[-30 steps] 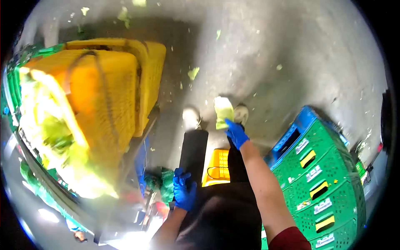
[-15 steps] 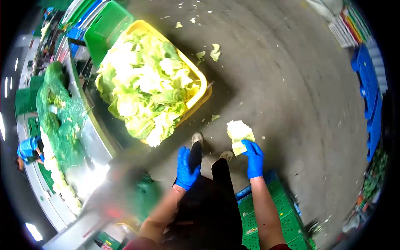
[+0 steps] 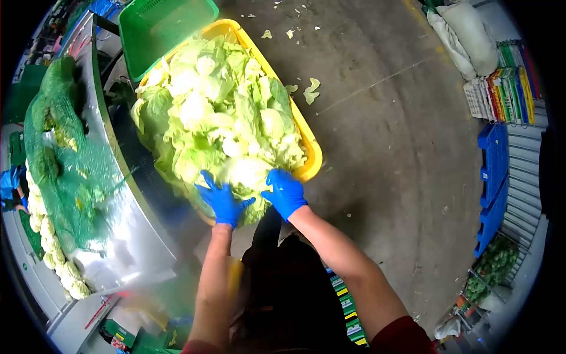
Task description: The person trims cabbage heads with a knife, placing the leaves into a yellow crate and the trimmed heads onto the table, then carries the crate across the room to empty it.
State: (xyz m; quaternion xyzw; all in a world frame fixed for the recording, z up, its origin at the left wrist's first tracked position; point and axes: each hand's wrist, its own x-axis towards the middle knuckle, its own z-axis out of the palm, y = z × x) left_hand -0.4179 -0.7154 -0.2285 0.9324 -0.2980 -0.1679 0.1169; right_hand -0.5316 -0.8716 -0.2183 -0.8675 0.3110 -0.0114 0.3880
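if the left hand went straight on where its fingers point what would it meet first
Most likely the heap of pale green leaves in the yellow crate: the left hand points into it, though any gap between them is hard to judge.

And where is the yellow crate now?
In the head view, the yellow crate, heaped with leaves, is left of centre, right of the metal table, with the left hand and right hand at its near end.
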